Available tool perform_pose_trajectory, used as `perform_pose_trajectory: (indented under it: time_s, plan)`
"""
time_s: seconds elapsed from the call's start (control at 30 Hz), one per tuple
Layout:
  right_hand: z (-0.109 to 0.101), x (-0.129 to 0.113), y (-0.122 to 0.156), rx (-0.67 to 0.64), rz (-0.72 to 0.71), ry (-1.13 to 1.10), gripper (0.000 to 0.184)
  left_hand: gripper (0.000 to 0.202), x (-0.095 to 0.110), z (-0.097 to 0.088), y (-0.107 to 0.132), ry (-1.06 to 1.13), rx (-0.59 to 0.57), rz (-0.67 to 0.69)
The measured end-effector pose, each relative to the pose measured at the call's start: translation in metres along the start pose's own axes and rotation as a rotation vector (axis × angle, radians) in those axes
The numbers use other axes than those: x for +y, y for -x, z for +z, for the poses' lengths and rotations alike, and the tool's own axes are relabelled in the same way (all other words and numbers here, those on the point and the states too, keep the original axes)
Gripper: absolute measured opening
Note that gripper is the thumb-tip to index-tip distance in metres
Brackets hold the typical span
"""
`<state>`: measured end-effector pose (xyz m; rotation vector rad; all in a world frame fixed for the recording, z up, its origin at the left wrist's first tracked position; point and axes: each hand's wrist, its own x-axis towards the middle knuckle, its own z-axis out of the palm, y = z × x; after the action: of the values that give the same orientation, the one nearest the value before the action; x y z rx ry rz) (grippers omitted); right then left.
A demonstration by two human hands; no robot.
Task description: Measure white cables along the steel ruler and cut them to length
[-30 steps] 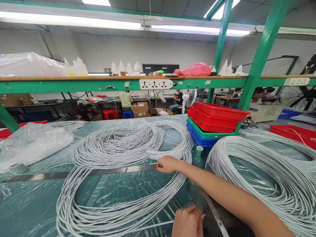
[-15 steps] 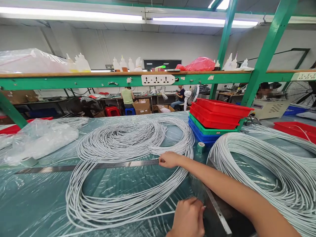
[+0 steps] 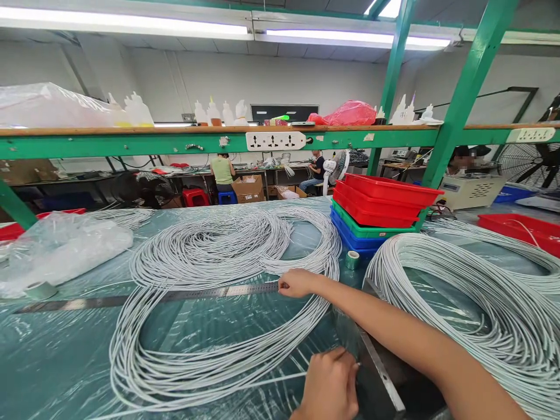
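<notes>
My right hand (image 3: 297,283) reaches across the table, fingers pinched at the right end of a long steel ruler (image 3: 175,296); it seems to hold a white wire end there. My left hand (image 3: 329,385) is closed near the bottom edge, pinching a thin white wire (image 3: 275,382) beside a metal plate (image 3: 380,379). A large loose coil of white wire (image 3: 210,256) lies over the ruler, on the plastic-covered green table (image 3: 56,361).
A second white wire coil (image 3: 464,291) lies at the right. Stacked red, green and blue trays (image 3: 380,216) and a tape roll (image 3: 352,260) stand behind my right hand. A plastic bag (image 3: 61,248) and another tape roll (image 3: 40,289) lie left. People sit at far benches.
The camera shifted slightly. Both hands stay where they were, the right at the ruler's end and the left by the metal plate.
</notes>
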<state>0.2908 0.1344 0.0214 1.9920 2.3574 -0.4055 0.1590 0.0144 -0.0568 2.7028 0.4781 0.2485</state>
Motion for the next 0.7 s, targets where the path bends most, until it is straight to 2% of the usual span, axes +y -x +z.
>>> perform_pose_trajectory:
  time_s: [0.4,0.7]
  plan:
    - [0.0041,0.0030,-0.0038,0.018,-0.011,0.001,0.023,0.014,-0.0001,0.0019,-0.0013,-0.038,-0.019,0.007]
    - [0.0053,0.0051,-0.0066,0.021,-0.021,-0.005,0.022,0.015,-0.0034,0.0063,-0.0026,0.009,0.011,0.030]
